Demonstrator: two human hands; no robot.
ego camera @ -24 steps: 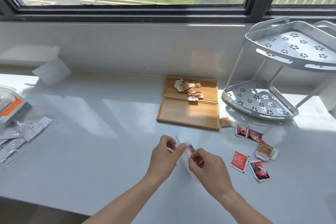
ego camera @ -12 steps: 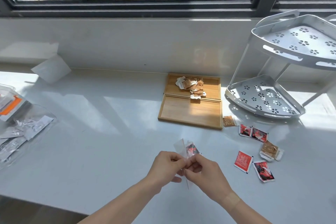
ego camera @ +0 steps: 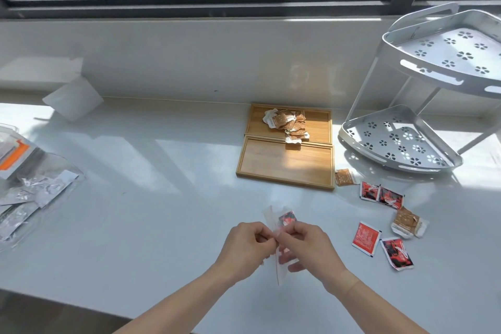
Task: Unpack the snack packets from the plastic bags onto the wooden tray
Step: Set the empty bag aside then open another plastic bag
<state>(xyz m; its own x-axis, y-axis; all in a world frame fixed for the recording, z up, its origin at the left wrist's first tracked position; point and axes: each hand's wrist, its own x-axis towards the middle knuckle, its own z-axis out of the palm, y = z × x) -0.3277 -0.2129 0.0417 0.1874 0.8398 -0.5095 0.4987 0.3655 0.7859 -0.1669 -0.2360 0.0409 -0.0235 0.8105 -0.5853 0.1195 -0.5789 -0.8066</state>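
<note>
Pinching a small clear plastic bag (ego camera: pixel 273 221) between both hands, I hold it just above the white counter (ego camera: pixel 151 198), close to my body. My left hand (ego camera: pixel 248 248) is curled, thumb and forefinger closed on the bag's left side; my right hand (ego camera: pixel 309 248) mirrors it, its thumb and forefinger nipped on the film right beside the left, the lower fingers loosely bent beneath. Both forearms come up from the bottom edge and meet at the bag. Film sticks up above my fingertips and a strip with a red line hangs down below them. Inside the upper part sits a red and black snack packet (ego camera: pixel 288 218), showing just over my knuckles.

Farther back lie two wooden trays, touching edge to edge. The near tray (ego camera: pixel 284 164) is bare except for one brown packet overlapping its far rim; the far tray (ego camera: pixel 317 125) carries a heap of brown packets (ego camera: pixel 288 123). On the counter to my right lie loose packets: a brown one (ego camera: pixel 344 177) just beside the near tray's corner, a pair of red and black ones (ego camera: pixel 381 195), another brown one (ego camera: pixel 406 222), a red one (ego camera: pixel 366 237) and a red and black one (ego camera: pixel 397 253). A white two-tier corner rack (ego camera: pixel 401 141) stands behind them. At far left lies a pile of clear bags holding silvery packets (ego camera: pixel 29 195).
</note>
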